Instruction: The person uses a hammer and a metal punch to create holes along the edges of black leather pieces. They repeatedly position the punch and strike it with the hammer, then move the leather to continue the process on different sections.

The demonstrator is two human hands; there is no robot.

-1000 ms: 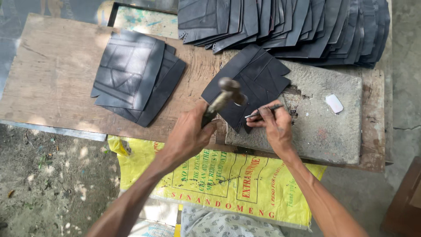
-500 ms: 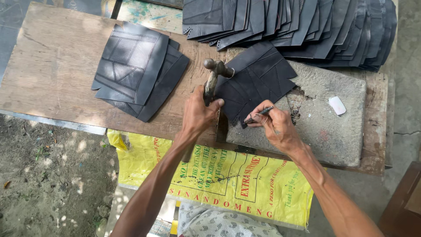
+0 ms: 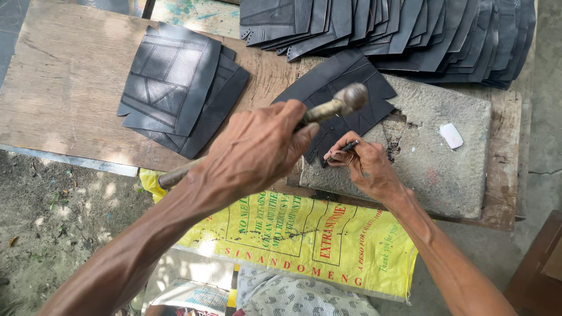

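One hammer (image 3: pixel 342 102) gripped in left hand (image 3: pixel 257 149), raised over one black sheet (image 3: pixel 345 88) on stone slab (image 3: pixel 433 146). One punch (image 3: pixel 345 147) pinched by right hand (image 3: pixel 363 164) fingers. Two black stacks (image 3: pixel 175 88) on surface (image 3: pixel 58 93).

Head view, steeply down, close

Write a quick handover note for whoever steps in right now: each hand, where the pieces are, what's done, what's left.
Left hand: grips the hammer, raised above the work.
Right hand: holds a thin punch on the black piece lying on the stone slab.
Small stack of black pieces on the wooden board; a long overlapping row along the far edge.
Done: the punch is set on the piece.
Left: the blow. Which pile is finished cannot be told.
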